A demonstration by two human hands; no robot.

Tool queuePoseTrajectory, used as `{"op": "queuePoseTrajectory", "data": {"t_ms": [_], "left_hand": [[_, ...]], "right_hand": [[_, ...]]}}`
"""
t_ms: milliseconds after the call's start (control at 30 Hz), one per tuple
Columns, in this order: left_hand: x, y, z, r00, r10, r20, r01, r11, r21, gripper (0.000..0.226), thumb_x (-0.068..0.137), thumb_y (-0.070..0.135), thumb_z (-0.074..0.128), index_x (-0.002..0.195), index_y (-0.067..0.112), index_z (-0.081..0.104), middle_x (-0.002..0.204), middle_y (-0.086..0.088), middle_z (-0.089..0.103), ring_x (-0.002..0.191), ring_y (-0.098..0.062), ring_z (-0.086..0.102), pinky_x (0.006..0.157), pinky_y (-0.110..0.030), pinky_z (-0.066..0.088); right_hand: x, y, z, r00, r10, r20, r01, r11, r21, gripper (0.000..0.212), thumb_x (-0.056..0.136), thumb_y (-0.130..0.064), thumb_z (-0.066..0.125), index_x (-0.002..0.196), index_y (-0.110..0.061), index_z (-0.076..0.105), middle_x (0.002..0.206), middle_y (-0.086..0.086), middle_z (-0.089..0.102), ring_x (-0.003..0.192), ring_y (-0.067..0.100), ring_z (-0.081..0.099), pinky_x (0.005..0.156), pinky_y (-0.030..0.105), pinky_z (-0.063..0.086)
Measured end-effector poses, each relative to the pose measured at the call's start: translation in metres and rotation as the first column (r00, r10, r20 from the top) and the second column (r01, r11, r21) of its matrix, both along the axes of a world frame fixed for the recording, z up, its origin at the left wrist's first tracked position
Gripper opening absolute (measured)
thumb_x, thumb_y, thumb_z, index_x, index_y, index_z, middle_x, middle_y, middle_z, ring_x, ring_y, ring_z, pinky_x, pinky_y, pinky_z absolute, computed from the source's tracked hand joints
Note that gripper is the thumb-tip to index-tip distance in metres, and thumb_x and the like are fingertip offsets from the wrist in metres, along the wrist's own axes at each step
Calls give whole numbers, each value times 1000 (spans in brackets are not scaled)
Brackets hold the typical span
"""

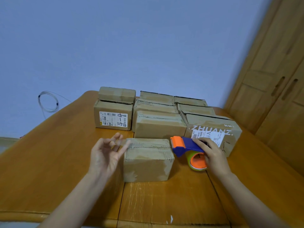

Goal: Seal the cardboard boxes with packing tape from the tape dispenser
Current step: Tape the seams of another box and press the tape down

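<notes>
1. At the centre of the table [54, 162], the right hand [212, 155] grips the tape dispenser [185, 146], fingers curled over its blue body and the roll below it.
2. The dispenser's orange head points to 9 o'clock and sits just beside the top right edge of the near box [148, 160]; whether it touches the cardboard I cannot tell.
3. The orange-cored roll [197, 162] hangs under the blue body, at 3 o'clock from the near box.
4. The left hand [105, 155] is at 9 o'clock from the near box, palm turned up; its fingertips [119, 137] pinch the free end of a clear tape strip [122, 142] at the box's top left corner.
5. The strip is hard to follow across the box top because it is transparent.
6. The near box stands alone, flaps down, a seam running across its top.
7. At 12 o'clock from it, more boxes [158, 111] crowd together in rows.
8. At 11 o'clock stands a labelled box [113, 119] with another small box [116, 94] stacked on it.
9. At 2 o'clock sits a printed box [213, 130], close behind the right hand.
10. Beyond the table, a coiled wire [47, 101] hangs on the blue wall [131, 38] at 10 o'clock, and a wooden cabinet [271, 79] rises at 3 o'clock.
</notes>
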State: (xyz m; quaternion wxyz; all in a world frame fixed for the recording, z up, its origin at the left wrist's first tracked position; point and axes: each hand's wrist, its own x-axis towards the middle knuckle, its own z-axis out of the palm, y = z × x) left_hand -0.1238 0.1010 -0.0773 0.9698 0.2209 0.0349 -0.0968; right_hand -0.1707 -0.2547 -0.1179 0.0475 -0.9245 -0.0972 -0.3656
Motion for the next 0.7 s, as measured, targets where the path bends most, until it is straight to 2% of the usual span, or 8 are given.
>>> {"op": "queuePoseTrajectory", "data": {"t_ms": [67,133,200,267,367,500,600,700], "left_hand": [[6,6,-1,999,2,35,-7,991,137,19,84,-1,45,68,9,46,95,-14,60,99,-23,60,75,-48,58],[13,16,1,993,-20,116,-31,905,424,20,93,0,42,78,-1,55,96,-15,61,97,-25,62,69,-38,61],[18,29,6,971,-106,213,-75,714,696,22,95,2,46,89,-11,62,95,-17,66,99,-29,64,74,-36,60],[23,43,12,938,-228,261,-108,522,846,23,94,8,51,93,-9,67,95,-13,71,99,-28,65,82,-39,58],[26,56,16,896,-351,271,-159,317,935,27,96,16,52,94,-4,69,93,-4,72,93,-18,67,83,-36,57],[30,59,1,896,-394,205,-138,192,972,30,98,21,50,89,-2,68,92,-1,72,90,-15,66,85,-35,54],[25,53,-21,897,-422,130,-52,191,980,29,99,19,48,84,-1,64,91,-7,71,90,-22,64,86,-37,51],[14,36,-36,898,-428,101,-5,219,976,38,99,25,46,95,-10,59,97,-17,69,93,-27,66,83,-30,55]], "right_hand": [[-1,1,-5,1000,-10,-3,10,1000,18,80,65,23,68,132,-16,51,117,15,59,103,33,58,75,41,55],[-3,2,-9,1000,-14,7,14,999,34,79,65,23,69,133,-14,52,117,16,59,104,30,56,75,40,54],[-5,3,-12,1000,-12,6,12,998,59,81,66,23,69,134,-16,49,116,16,59,105,26,52,75,40,55],[-6,5,-16,1000,-13,1,13,996,84,85,66,23,69,135,-20,45,116,16,59,106,26,51,74,41,56],[-5,9,-18,1000,-11,1,10,993,114,88,64,24,68,135,-22,43,116,17,60,107,22,47,73,40,55],[-7,14,-21,1000,-13,9,11,990,139,88,63,28,65,134,-20,44,114,16,60,106,20,46,74,37,53],[-9,14,-22,1000,-18,15,16,988,152,89,62,30,63,133,-20,44,114,17,60,105,21,47,74,39,53],[-10,14,-23,1000,-23,7,22,988,153,89,61,30,62,133,-20,46,115,16,59,106,21,48,76,40,54]]}}
